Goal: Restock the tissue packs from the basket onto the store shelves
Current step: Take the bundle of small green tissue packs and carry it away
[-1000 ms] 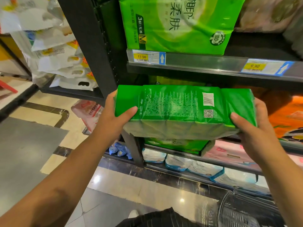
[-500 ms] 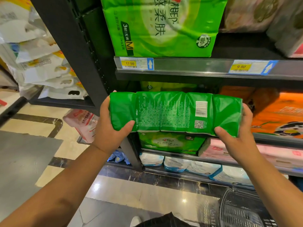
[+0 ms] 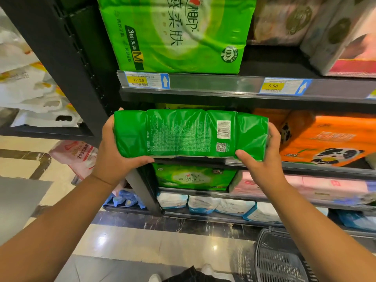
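Left hand (image 3: 114, 159) gripping 9 o'clock end, right hand (image 3: 264, 165) gripping 3 o'clock end, oblong green tissue pack (image 3: 183, 133), glossy crinkled plastic, white barcode

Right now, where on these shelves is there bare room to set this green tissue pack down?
Bare black board shows on the top shelf, between the large green pack and the grey patterned packs. The bay behind the held tissue pack, left of the orange panda pack, is mostly hidden. The lower shelves are crowded.
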